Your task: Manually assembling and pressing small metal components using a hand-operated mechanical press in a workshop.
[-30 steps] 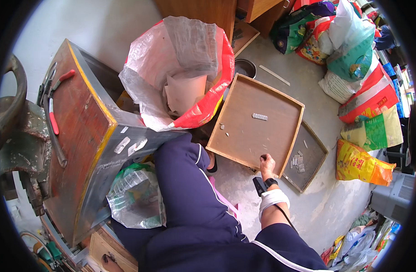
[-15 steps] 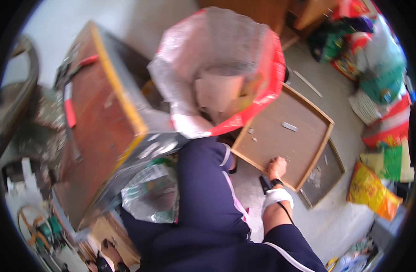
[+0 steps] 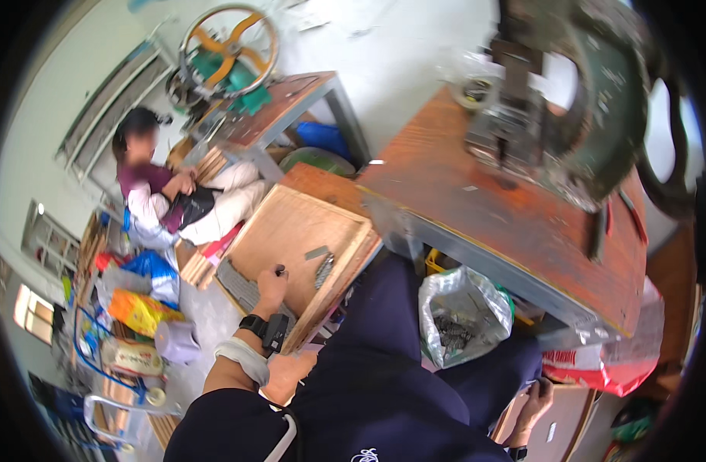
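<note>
My left hand [image 3: 272,289] is over a shallow wooden tray [image 3: 295,223], its fingers curled together; whatever they hold is hidden. Small grey metal strips [image 3: 236,283] lie in packed rows along the tray's side near my wrist, and a loose cluster of grey pieces [image 3: 324,271] sits at the opposite side. Low at the right, beside my knee, my right hand [image 3: 536,399] has its fingers closed; anything between them is too small to make out. Below it lies a brown wooden-rimmed tray [image 3: 574,408] with a pale strip [image 3: 551,431] on it.
A hand press [image 3: 545,100] stands on a reddish-topped metal bench [image 3: 445,181] ahead. An open plastic bag [image 3: 464,316] with small grey pieces hangs by my legs. A red and white sack [image 3: 599,362] is at right. Another person [image 3: 168,185] sits at left near a wheeled machine [image 3: 230,58].
The view has swung left, bringing the press, the bench top and the other person into sight. My left hand and its tray, previously at the lower left edge, now show fully.
</note>
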`<state>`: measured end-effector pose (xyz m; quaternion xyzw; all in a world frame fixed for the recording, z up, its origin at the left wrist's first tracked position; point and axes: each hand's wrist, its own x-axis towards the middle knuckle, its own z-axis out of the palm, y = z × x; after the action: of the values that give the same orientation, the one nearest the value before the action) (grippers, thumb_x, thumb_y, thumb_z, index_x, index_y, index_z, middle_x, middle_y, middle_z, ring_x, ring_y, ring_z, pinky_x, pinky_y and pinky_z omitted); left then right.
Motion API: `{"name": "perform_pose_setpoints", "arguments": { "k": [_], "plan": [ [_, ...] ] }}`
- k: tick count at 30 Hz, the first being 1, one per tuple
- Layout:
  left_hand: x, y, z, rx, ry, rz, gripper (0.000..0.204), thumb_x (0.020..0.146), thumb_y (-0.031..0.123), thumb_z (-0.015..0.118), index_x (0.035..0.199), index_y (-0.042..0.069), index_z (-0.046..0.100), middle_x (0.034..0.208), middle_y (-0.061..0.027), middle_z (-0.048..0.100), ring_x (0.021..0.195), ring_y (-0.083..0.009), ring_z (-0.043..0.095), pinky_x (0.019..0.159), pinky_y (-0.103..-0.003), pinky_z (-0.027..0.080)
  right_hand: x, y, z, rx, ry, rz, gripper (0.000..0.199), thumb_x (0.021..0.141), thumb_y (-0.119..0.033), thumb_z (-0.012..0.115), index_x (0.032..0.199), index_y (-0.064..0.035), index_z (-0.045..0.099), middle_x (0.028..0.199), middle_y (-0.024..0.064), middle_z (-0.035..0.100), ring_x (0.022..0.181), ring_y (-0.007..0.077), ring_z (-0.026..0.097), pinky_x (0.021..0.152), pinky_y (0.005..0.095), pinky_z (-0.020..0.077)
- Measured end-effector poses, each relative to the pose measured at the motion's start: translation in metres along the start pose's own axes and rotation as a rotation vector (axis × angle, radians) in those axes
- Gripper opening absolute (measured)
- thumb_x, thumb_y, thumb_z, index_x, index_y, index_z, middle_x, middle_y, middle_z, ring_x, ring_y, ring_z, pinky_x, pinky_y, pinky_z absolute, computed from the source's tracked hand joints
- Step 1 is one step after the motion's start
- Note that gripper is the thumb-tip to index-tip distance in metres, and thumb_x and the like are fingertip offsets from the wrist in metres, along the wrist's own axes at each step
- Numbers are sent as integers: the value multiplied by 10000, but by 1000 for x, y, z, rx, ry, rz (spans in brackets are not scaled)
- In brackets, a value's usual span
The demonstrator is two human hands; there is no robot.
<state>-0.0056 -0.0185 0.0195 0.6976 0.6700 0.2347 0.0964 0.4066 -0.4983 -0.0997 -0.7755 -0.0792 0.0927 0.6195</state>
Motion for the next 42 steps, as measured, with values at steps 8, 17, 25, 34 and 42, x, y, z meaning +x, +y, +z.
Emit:
{"name": "perform_pose_setpoints", "arguments": {
  "k": [8,17,25,34,42],
  "plan": [
    [32,-12,61,-398,-95,22,235,773,119,680,970,-5,641,867,-233,645,804,-316,644,705,-356,498,-26,-205,286,-241,-1063,-699,134,734,-43,684,844,4,625,805,156,631,741,306,629,653,357,494],
    [32,-1,92,-448,-28,-122,225,663,-16,730,847,-13,600,868,-191,567,772,-324,582,672,-384,476,-84,-212,529,-421,-1249,-966,181,705,-68,666,877,-24,632,844,157,630,828,337,605,724,397,486],
    [34,2,74,-356,-221,-76,123,711,57,641,808,13,580,834,-174,614,803,-359,591,684,-414,459,-107,-218,551,-754,-1309,-1051,115,666,-46,641,773,-62,602,839,114,621,894,299,585,759,385,486],
    [38,12,64,-281,-146,31,134,705,65,675,822,11,637,796,-184,630,736,-341,611,655,-396,479,-97,-214,547,-564,-1251,-1159,136,639,-30,641,763,-74,608,822,117,616,852,295,577,722,395,472],
    [34,14,64,-292,-143,-5,77,704,72,631,767,32,613,793,-155,594,780,-339,573,688,-423,460,-95,-217,546,-534,-1362,-1044,122,712,-55,613,812,-75,680,825,106,627,875,291,576,766,367,472]
  ]
}}
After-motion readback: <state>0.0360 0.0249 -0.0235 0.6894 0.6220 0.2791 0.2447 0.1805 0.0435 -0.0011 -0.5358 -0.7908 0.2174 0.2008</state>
